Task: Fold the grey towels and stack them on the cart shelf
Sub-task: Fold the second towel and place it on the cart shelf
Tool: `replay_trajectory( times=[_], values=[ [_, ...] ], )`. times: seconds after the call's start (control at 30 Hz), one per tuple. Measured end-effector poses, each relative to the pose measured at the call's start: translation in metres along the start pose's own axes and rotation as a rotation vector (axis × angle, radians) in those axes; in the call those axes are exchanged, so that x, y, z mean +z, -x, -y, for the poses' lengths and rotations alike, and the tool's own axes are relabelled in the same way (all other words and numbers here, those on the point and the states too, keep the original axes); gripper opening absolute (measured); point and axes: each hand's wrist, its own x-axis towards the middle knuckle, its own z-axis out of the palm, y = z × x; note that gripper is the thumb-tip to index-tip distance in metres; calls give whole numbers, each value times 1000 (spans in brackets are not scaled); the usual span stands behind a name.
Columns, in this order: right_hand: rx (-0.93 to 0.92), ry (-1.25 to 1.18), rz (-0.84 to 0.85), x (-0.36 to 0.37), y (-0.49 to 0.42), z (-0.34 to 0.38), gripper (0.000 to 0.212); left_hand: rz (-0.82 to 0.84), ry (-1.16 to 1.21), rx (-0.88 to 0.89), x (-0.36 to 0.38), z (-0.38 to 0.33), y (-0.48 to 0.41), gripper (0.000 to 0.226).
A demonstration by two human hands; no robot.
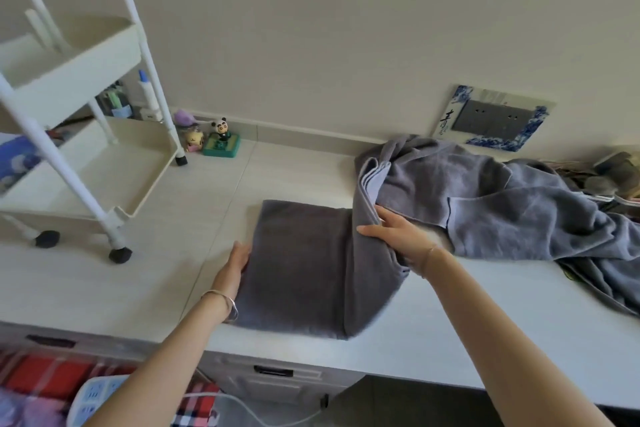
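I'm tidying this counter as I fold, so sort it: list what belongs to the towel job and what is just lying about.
Job: dark grey towel, left hand at its edge, right hand gripping its raised fold; heap of unfolded grey towels; white cart shelf.
Lying about: panda figurine; yellow figurine; wall socket plate; power strip.

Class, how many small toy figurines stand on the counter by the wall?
3, beside the cart: a purple one, a yellow one, a panda on a green base. More may hide behind the cart.
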Motion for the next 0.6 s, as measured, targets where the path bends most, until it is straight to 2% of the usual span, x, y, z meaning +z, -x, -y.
replay_trajectory(
  times=[0.17,0.3,0.43,0.6],
  values=[
    [-52,178,-15,86,-34,-12,48,60,151,-8,-1,1,2,55],
    [-40,302,-38,137,-49,-31,61,26,173,-12,-2,4,4,54],
    [-6,368,-34,163,-53,-41,67,-52,77,-16,-10,6,-1,49],
    [5,450,-39,175,-57,-49,67,79,233,-40,2,5,1,57]
  ],
)
